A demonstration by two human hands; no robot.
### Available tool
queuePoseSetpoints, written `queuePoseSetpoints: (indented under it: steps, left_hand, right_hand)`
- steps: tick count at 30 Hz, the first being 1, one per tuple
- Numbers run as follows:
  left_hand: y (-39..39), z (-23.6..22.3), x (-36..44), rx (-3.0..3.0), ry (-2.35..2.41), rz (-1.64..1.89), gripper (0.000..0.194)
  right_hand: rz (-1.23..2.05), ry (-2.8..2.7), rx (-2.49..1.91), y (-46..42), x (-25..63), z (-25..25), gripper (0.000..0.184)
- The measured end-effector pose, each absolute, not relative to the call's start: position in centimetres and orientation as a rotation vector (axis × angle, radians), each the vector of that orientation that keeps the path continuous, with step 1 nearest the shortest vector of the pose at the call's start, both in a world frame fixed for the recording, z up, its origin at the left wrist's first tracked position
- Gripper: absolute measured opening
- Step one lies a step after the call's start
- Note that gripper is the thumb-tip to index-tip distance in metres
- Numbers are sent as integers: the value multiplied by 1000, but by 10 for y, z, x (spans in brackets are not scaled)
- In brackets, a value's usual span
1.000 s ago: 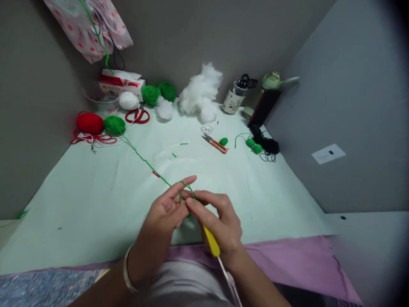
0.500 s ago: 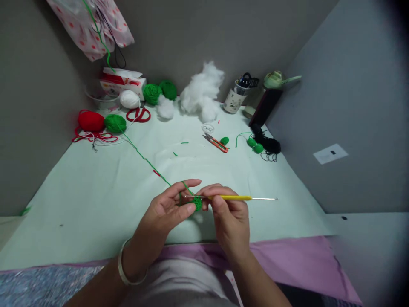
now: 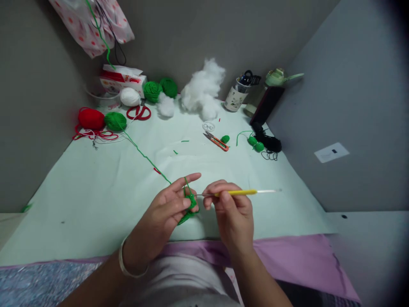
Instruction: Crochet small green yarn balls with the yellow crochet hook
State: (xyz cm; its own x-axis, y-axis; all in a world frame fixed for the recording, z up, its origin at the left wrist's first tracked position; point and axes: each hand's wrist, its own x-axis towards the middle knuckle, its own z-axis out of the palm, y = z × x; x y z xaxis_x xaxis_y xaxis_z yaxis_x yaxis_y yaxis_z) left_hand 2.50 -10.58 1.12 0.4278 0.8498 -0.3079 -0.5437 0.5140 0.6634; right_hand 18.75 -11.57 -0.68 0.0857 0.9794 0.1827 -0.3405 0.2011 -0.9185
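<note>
My left hand [image 3: 166, 209] pinches a small green crochet piece [image 3: 191, 201] between thumb and fingers, its forefinger stretched out with green yarn looped over it. My right hand [image 3: 233, 209] grips the yellow handle of a crochet hook [image 3: 239, 192]. The hook's thin metal tip reaches left to the top of the green piece; whether a loop sits on it is too small to tell. From my left hand the working yarn [image 3: 143, 155] runs up and left to a green yarn ball [image 3: 115, 121].
Red yarn [image 3: 91, 118], white yarn [image 3: 130, 97] and red-handled scissors [image 3: 138, 113] lie at the back left. White stuffing [image 3: 204, 91] is heaped at the back. Orange thread snips [image 3: 217, 142] lie mid-table; a cup of tools [image 3: 236, 96] and black yarn [image 3: 270, 143] are at the right.
My right hand and the hook have drawn slightly right, away from my left hand. The green piece has turned in my left fingers, with more green now showing below them.
</note>
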Motion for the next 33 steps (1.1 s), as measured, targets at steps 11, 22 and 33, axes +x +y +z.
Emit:
queuePoseSetpoints:
  steps: [11,22,33]
  left_hand:
    - [-110,-2,30,737,779,949,40]
    - [-108,4,21,770,866,983,37]
    - [-113,1,30,829,1034,1128,45]
  right_hand:
    - [1136,-1031,-938,-118,183,-12,18]
    - [1293,-926,-858,-112,188,-2,23]
    - [475,-1717,-1020,-134,190,-6,26]
